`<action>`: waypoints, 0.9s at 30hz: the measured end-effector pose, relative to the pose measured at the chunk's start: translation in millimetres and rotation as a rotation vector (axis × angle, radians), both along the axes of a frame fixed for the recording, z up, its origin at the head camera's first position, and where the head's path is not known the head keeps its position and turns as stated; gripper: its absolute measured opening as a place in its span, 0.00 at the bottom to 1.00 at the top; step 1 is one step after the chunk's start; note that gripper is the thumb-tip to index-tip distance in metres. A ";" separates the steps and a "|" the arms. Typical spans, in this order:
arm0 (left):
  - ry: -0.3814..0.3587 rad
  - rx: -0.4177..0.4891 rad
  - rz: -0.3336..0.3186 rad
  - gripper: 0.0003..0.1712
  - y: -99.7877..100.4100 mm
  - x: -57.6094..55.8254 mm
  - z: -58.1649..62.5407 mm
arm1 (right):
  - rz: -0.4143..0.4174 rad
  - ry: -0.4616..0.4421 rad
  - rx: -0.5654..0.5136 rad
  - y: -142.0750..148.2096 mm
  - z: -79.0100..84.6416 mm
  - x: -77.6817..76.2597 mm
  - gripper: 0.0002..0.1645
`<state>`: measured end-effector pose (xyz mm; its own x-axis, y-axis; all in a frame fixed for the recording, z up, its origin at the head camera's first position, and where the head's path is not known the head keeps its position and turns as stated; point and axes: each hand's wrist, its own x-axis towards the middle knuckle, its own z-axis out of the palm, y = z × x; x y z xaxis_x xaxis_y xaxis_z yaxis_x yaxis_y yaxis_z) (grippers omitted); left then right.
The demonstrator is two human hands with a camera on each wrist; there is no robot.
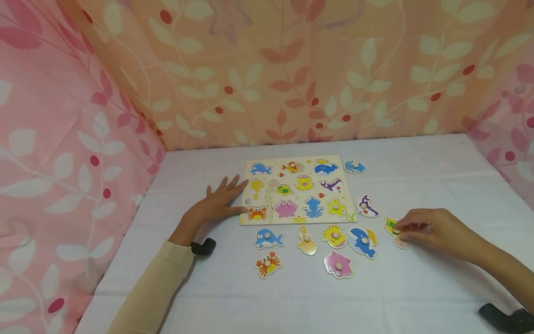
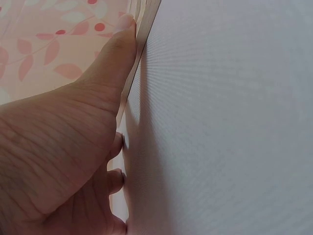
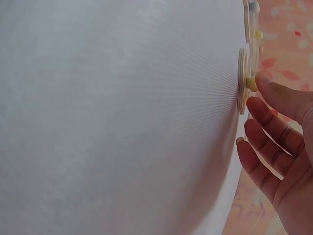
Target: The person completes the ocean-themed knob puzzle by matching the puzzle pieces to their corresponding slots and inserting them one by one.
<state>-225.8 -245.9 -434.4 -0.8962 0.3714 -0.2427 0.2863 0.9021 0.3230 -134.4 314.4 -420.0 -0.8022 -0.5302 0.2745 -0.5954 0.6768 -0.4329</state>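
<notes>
Nine loose sea-animal pieces (image 1: 269,240) lie to the right and on the near side of a puzzle board (image 1: 308,172) on a white cloth (image 1: 417,287), knobs (image 1: 339,266) up, presumably so fingers can grasp them. Rightmost among them is the turtle (image 1: 390,225), its knob pinched narrowly by the right hand (image 1: 440,232), a hold that appears to suit so thin a piece. The left hand (image 1: 219,203) spreads wide at the board's left edge, thumb against the wood, seemingly to steady it.

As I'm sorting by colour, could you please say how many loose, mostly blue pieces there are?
3: squid right of the board; lighter whale and darker whale on its near side.
</notes>
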 end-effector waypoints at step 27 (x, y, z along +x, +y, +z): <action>0.009 -0.009 0.003 0.56 -0.7 -1.2 -3.7 | -0.016 0.038 0.121 1.0 -0.4 -9.2 0.20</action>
